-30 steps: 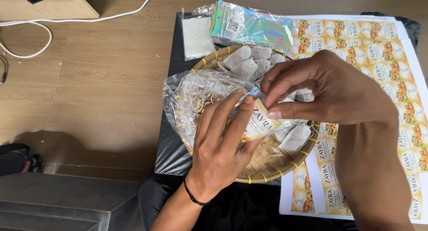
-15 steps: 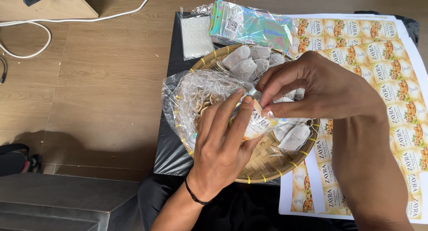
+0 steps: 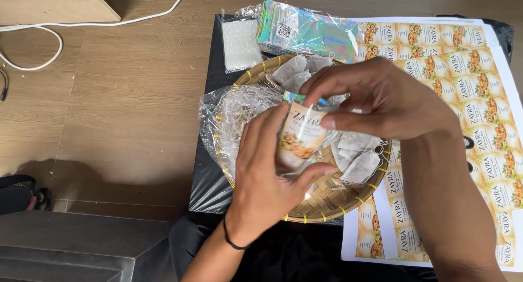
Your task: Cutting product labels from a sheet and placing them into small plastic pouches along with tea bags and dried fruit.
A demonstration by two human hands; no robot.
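Observation:
Both my hands hold a small labelled pouch [image 3: 298, 138] with a shiny holographic top, over a round woven basket [image 3: 327, 203]. My left hand [image 3: 267, 178] cups the pouch from below and the left, thumb under its bottom edge. My right hand [image 3: 381, 99] pinches the pouch's top edge with thumb and fingers. Several white tea bags [image 3: 357, 157] lie in the basket under my hands, more tea bags [image 3: 294, 69] at its far rim. A crumpled clear plastic bag [image 3: 231, 118] rests on the basket's left side.
A stack of holographic pouches [image 3: 310, 34] and a clear packet of white pieces [image 3: 241, 42] lie beyond the basket on a black surface [image 3: 210, 178]. Sheets of printed labels [image 3: 479, 86] lie to the right. White cable [image 3: 32, 40] runs over the wooden floor at left.
My right hand has shifted along the pouch's top edge, and the pouch now stands more upright with its label facing me. My left hand stays under it.

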